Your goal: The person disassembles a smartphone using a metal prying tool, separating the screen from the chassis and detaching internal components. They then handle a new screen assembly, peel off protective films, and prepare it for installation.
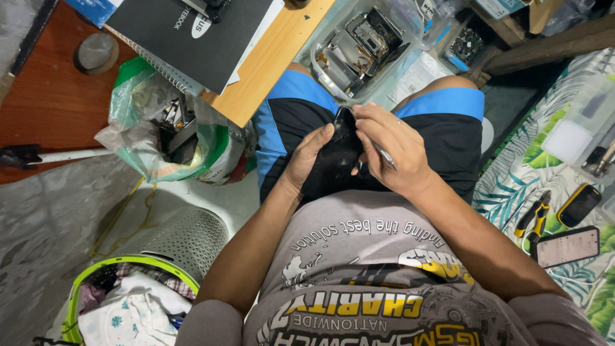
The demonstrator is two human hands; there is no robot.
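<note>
The left hand [307,157] grips a black phone [337,154] over the lap, fingers hidden behind it. The right hand [392,150] pinches a thin metal tool [386,156], its tip hidden.

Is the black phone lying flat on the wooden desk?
No, both hands, left hand and right hand, hold the black phone over the lap.

You've got a glossy black flat plastic device [337,157] in hand, thin shiny metal tool [386,156] beside it; smooth pale wooden surface [275,54], crinkly clear plastic bag [138,109], perforated matt metal basket [186,238].
</note>
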